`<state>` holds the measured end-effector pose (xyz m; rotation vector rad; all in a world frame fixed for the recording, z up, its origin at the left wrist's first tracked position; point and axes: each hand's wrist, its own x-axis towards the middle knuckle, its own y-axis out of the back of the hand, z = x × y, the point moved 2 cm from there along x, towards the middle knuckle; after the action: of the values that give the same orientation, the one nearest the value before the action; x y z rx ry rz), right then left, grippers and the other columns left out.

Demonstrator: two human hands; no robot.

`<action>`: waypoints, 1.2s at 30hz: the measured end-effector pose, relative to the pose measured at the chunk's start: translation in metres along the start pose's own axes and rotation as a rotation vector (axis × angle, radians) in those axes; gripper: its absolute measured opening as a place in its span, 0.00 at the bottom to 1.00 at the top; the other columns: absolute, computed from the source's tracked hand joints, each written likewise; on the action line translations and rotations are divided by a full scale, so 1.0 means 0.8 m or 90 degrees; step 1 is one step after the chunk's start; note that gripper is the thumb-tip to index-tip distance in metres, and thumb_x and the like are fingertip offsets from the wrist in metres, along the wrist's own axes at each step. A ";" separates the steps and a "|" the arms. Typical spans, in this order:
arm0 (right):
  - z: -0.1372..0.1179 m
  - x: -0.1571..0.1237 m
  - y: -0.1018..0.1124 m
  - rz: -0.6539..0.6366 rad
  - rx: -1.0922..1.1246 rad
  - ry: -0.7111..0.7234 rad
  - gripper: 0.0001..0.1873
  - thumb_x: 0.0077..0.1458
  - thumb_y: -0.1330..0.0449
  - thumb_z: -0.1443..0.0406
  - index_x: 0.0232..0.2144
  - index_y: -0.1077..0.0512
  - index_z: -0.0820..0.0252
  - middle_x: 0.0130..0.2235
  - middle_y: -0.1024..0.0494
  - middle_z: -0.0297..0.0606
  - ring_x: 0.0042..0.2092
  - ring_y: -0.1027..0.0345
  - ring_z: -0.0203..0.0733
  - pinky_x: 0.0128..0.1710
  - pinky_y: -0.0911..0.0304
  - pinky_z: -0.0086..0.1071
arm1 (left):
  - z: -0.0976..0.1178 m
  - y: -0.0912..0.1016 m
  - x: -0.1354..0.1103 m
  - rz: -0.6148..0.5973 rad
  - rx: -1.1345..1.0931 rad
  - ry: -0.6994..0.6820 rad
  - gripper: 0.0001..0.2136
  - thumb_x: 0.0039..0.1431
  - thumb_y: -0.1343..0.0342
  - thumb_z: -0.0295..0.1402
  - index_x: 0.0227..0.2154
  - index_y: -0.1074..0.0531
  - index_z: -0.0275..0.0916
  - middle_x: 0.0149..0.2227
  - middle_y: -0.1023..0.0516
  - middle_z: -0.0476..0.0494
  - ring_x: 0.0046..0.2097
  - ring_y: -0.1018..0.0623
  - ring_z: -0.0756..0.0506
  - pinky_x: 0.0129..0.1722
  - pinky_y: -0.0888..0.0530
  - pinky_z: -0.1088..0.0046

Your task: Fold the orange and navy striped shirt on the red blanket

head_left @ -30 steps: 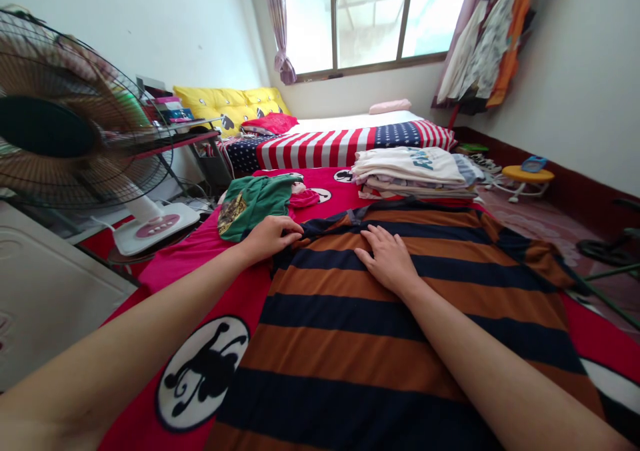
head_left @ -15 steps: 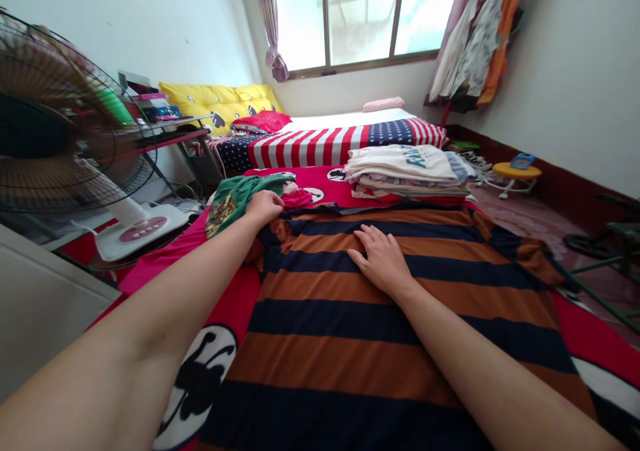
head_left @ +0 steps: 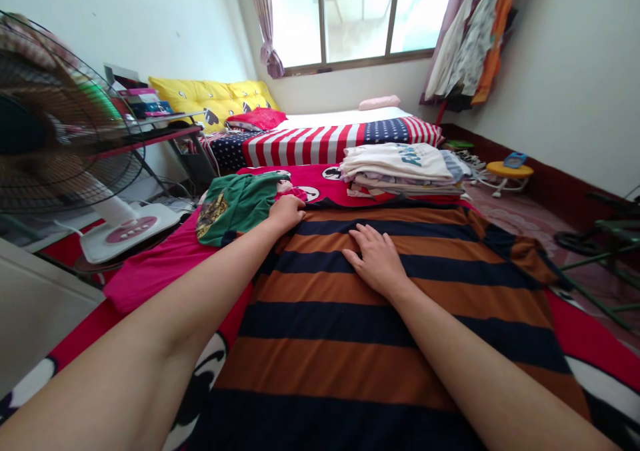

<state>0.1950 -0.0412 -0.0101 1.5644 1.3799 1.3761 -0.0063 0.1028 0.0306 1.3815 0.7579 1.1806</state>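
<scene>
— What fills the room from where you stand?

— Mostly the red bedspread (head_left: 150, 274) with its round black-and-white badges, spread over the near bed. Past it lies a second bed under a stars-and-stripes cover (head_left: 320, 143), with yellow pillows (head_left: 215, 98) against the wall and the window (head_left: 350, 14) above.

— And on the red one?

— A big shirt in brown and navy stripes (head_left: 380, 344) lies flat across it, taking up most of the near half, its collar end pointing toward the far bed. One sleeve runs out on the right side.

— What else is large?

— A standing fan (head_left: 55, 138) on the left, blades blurred, its white base beside the bed edge. Clothes hang on the right-hand wall (head_left: 470, 38).

— Smaller things?

— A stack of folded clothes (head_left: 405, 168) sits just beyond the striped shirt's collar. To the left of that, a crumpled green garment (head_left: 235, 204) lies on the bedspread. A little yellow stool (head_left: 509, 170) stands on the floor at the right.

— The hands?

— The left hand (head_left: 287, 212) is curled at the shirt's top left corner, by the shoulder, fingers closed on the fabric edge, right next to the green garment. The right hand (head_left: 377, 261) lies flat and spread, palm down, pressing the middle of the shirt's upper part. It grips nothing.
</scene>
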 end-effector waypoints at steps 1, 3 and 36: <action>0.000 0.000 0.000 0.000 0.001 0.000 0.26 0.62 0.49 0.56 0.59 0.36 0.60 0.64 0.40 0.41 0.66 0.52 0.48 0.63 0.56 0.51 | 0.001 -0.002 0.003 0.001 0.009 0.007 0.15 0.54 0.42 0.36 0.44 0.21 0.41 0.46 0.21 0.40 0.49 0.24 0.40 0.50 0.29 0.69; 0.000 0.000 0.000 -0.001 0.003 -0.003 0.26 0.62 0.49 0.56 0.59 0.36 0.60 0.64 0.40 0.41 0.66 0.52 0.48 0.63 0.56 0.51 | 0.003 -0.007 0.009 -0.001 0.025 0.011 0.17 0.56 0.43 0.39 0.47 0.22 0.40 0.51 0.24 0.38 0.52 0.25 0.38 0.52 0.30 0.67; 0.001 0.000 0.003 -0.004 0.014 -0.002 0.26 0.62 0.49 0.56 0.58 0.36 0.60 0.64 0.40 0.41 0.66 0.52 0.48 0.64 0.56 0.51 | -0.075 0.093 -0.100 -0.018 0.124 0.138 0.24 0.52 0.50 0.58 0.34 0.21 0.44 0.36 0.18 0.44 0.41 0.22 0.40 0.34 0.31 0.73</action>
<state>0.1965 -0.0418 -0.0080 1.5733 1.4011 1.3584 -0.0996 0.0347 0.0779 1.4108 1.0659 1.2740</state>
